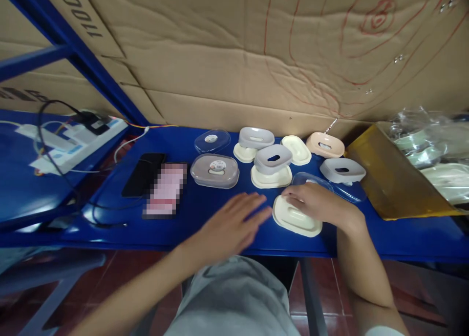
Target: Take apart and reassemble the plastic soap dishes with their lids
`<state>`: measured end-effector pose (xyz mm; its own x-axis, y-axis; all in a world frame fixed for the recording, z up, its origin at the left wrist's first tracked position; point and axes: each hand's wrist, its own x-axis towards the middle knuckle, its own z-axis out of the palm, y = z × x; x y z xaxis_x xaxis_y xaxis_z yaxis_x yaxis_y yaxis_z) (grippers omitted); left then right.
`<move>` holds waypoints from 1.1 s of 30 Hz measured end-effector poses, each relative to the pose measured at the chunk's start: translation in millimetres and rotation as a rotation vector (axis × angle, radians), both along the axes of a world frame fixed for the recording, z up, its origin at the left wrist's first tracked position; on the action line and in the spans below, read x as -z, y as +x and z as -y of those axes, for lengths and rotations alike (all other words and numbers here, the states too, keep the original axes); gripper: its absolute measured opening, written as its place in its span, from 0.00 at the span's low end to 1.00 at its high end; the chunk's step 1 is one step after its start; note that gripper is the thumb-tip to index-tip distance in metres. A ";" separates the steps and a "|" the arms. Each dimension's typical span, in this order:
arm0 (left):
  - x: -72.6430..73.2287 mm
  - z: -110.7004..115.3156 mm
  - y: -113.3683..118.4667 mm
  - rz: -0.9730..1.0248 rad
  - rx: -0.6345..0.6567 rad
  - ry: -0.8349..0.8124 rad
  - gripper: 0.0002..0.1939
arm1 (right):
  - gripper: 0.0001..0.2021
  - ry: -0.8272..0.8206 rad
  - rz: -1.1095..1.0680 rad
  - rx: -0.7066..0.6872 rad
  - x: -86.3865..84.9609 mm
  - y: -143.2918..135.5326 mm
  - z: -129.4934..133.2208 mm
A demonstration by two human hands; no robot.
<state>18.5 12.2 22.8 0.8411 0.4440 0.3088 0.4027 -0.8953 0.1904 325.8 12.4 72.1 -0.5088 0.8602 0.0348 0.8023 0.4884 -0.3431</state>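
My right hand [317, 201] is at the far side of a cream oval soap-dish base [298, 224], its fingers bent onto the base near the table's front edge. The fingertips are partly hidden. My left hand [234, 223] is open just left of that base, fingers stretched and apart, holding nothing. Beyond the hands are grey soap-dish trays [273, 158], more cream bases [271, 178] and a peach tray [325, 144]. A grey soap dish [215, 171] under a clear lid with a round label is farther left. Clear lids [212, 140] lie around them.
At right stands a yellowish open box [388, 179] with plastic-wrapped pieces [445, 179]. Left on the blue table [208, 219] lie a black phone [143, 175] and one with a blurred pink screen [166, 189], near a white power strip [80, 148] and cables. Cardboard [220, 48] stands behind.
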 end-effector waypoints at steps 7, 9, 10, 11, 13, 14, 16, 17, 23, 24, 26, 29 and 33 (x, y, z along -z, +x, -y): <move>12.7 27.2 29.3 -0.144 0.054 -0.009 0.15 | 0.15 0.037 -0.100 0.042 11.6 -21.2 -24.2; 14.2 24.4 12.3 -0.121 0.006 0.012 0.12 | 0.13 0.093 0.015 0.091 20.0 -23.0 -31.1; 15.0 23.8 2.3 -0.094 -0.019 0.022 0.11 | 0.11 0.091 0.065 0.088 23.7 -24.1 -33.4; 16.1 23.8 -7.7 -0.060 -0.045 0.028 0.11 | 0.10 0.079 0.098 0.076 26.2 -25.3 -34.8; 18.9 25.7 -24.9 0.015 -0.095 0.021 0.10 | 0.08 0.046 0.113 0.047 27.0 -27.9 -35.5; 20.6 27.2 -31.3 0.047 -0.119 0.012 0.10 | 0.07 0.026 0.095 0.013 25.7 -28.9 -35.3; 23.8 30.3 -39.4 0.089 -0.163 -0.005 0.10 | 0.09 0.045 0.014 -0.043 22.6 -28.9 -35.7; 25.2 31.5 -41.3 0.100 -0.181 -0.010 0.10 | 0.11 0.091 -0.027 -0.044 22.1 -27.6 -37.0; 28.6 32.8 -41.1 0.142 -0.275 0.033 0.07 | 0.17 0.287 0.076 0.136 35.3 -12.9 -51.7; 29.2 32.6 -41.9 0.149 -0.293 0.047 0.07 | 0.16 0.294 0.107 0.144 36.0 -13.5 -51.4; 31.0 32.2 -45.2 0.157 -0.335 0.081 0.08 | 0.16 0.334 0.148 0.144 34.4 -20.5 -46.0; 34.3 32.2 -51.9 0.157 -0.400 0.130 0.08 | 0.18 0.348 0.197 0.074 30.1 -41.0 -30.0; 37.8 30.5 -57.1 0.178 -0.502 0.140 0.09 | 0.21 0.287 0.245 0.038 30.6 -62.1 -14.2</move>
<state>-38.6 -18.4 -15.0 0.4660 0.7216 0.5121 0.7593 -0.6233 0.1873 263.8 26.6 41.4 -0.4999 0.8515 0.1583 0.8630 0.5052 0.0080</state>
